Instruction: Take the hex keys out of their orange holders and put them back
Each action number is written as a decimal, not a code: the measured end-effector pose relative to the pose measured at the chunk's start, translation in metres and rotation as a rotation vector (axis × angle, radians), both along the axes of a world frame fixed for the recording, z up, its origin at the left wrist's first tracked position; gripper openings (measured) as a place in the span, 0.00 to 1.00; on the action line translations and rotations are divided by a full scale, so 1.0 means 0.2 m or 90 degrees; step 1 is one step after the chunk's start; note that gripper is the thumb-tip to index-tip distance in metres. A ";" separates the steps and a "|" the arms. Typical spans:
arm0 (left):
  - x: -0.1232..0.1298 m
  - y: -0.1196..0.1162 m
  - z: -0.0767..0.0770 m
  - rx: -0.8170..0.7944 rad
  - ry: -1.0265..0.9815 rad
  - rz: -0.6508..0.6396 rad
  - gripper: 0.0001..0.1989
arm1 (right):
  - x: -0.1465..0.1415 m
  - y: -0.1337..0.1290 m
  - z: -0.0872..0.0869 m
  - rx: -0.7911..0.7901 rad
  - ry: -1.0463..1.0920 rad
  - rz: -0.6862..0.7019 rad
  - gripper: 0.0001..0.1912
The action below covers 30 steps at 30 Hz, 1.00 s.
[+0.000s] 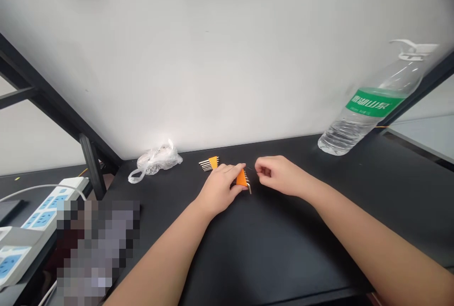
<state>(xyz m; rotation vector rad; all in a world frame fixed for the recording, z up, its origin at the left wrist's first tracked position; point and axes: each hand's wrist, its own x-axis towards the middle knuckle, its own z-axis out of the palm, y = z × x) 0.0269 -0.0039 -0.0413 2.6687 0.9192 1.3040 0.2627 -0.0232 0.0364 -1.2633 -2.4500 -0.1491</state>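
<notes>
My left hand (222, 185) is closed around an orange hex key holder (241, 179), fingers on top and thumb along the near side. Bent ends of several metal hex keys (249, 187) stick out of its right side. Just to the right, my right hand (275, 173) is curled with fingertips pinched together, apart from the holder. A faint thin line shows by those fingertips, too small to name. Behind my left hand, a second orange holder with several hex keys (213, 162) lies on the black table (276, 258).
A knotted clear plastic bag (158, 159) lies at the back left against the wall. A large water bottle (369, 102) with a green label stands at the back right. White power strips (44, 216) and cables are at the left, by a black metal frame (90, 164).
</notes>
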 end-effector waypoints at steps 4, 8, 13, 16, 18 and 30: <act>0.00 -0.01 0.01 -0.004 -0.007 -0.007 0.29 | -0.01 -0.02 0.02 0.031 0.046 0.065 0.06; 0.00 -0.01 0.01 -0.006 -0.013 -0.016 0.28 | -0.01 -0.03 0.01 0.034 0.025 0.087 0.06; 0.00 -0.01 0.00 -0.011 -0.005 -0.022 0.29 | -0.01 -0.05 0.02 0.060 0.021 0.082 0.06; 0.00 -0.01 0.00 -0.011 -0.005 -0.018 0.29 | -0.01 -0.06 0.03 0.065 0.021 0.078 0.06; 0.00 0.00 0.00 -0.009 -0.004 -0.017 0.28 | -0.01 -0.06 0.04 0.067 0.015 0.076 0.06; 0.00 0.00 0.00 -0.015 -0.002 -0.016 0.29 | 0.00 -0.07 0.04 0.076 -0.015 0.080 0.09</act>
